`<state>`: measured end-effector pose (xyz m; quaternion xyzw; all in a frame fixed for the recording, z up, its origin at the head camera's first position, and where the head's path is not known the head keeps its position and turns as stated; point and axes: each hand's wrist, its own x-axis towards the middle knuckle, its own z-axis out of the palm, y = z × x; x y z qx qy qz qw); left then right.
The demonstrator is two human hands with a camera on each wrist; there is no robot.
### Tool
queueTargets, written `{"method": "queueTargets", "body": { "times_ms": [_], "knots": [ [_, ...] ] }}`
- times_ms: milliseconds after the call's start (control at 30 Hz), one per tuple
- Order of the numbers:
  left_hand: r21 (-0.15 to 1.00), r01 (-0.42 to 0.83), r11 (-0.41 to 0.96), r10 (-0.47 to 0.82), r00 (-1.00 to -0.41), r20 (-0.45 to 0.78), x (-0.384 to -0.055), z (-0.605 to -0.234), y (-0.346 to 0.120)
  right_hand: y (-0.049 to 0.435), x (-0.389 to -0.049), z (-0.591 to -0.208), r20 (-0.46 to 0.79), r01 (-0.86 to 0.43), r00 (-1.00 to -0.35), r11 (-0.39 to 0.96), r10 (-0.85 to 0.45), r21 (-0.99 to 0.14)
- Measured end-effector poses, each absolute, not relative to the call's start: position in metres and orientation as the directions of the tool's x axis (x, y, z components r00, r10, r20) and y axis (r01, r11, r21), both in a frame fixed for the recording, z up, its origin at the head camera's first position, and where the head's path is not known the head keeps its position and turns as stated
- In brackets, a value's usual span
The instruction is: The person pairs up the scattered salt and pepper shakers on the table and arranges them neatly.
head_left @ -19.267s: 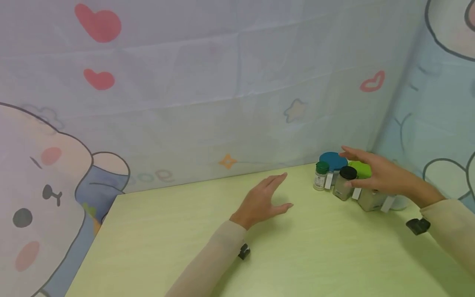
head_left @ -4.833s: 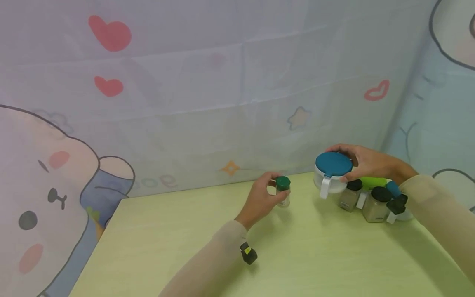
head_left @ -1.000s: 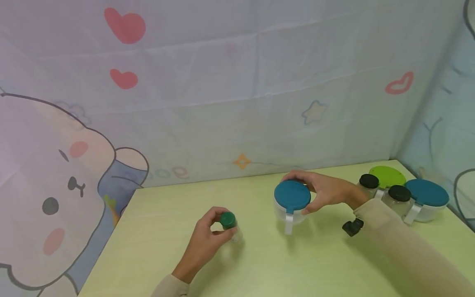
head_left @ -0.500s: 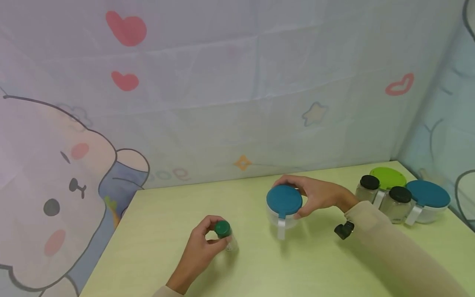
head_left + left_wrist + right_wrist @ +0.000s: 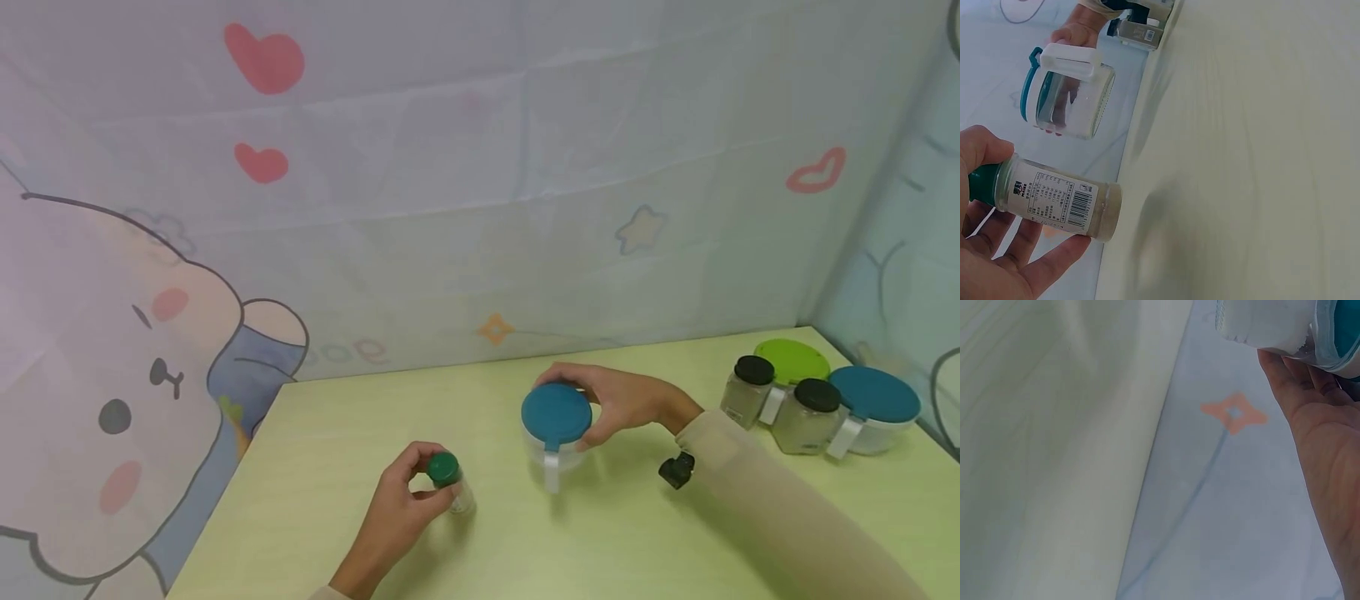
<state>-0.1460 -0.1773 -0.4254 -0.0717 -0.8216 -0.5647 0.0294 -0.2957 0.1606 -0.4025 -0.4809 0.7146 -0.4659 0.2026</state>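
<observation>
My left hand grips a small spice bottle with a green cap, left of the table's middle. In the left wrist view the bottle shows a label with a barcode and a pale powder inside, its base just off the tabletop. Farther right, my right hand holds a clear seasoning jar with a blue lid and white handle. A gap and shadow below the jar show it raised above the table. The right wrist view catches only part of this jar and the fingers under it.
At the table's right end stand two black-capped jars, a rear one and a front one. Beside them are a green-lidded jar and another blue-lidded jar. A printed cloth hangs behind the table.
Over the last second both hands have moved left and slightly nearer, carrying the spice bottle and the blue-lidded seasoning jar. Earlier, both hands were unladen and these two stood in the right-hand group.
</observation>
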Motion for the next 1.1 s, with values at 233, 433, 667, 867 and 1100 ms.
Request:
{"method": "queueTargets", "body": {
  "times_ms": [233,433,667,867,1100],
  "knots": [
    [0.925,0.148,0.351,0.064,-0.989,0.134,-0.141,-0.426,-0.183,0.149,-0.296,-0.405,0.148,-0.500,-0.441,0.106,-0.885,-0.860],
    [0.928,0.148,0.343,0.062,-0.989,0.135,-0.137,-0.427,-0.186,0.140,-0.295,-0.406,0.136,-0.492,-0.432,0.106,-0.892,-0.864],
    [0.922,0.128,0.365,0.033,-0.992,0.125,-0.135,-0.429,-0.189,0.129,-0.292,-0.410,0.125,-0.491,-0.439,0.121,-0.890,-0.863],
    [0.931,0.122,0.344,0.016,-0.992,0.124,-0.132,-0.429,-0.193,0.119,-0.292,-0.413,0.119,-0.492,-0.428,0.121,-0.896,-0.862],
    [0.927,0.119,0.356,0.006,-0.992,0.125,-0.131,-0.429,-0.196,0.110,-0.294,-0.416,0.131,-0.505,-0.402,0.100,-0.906,-0.857]
  ]
}}
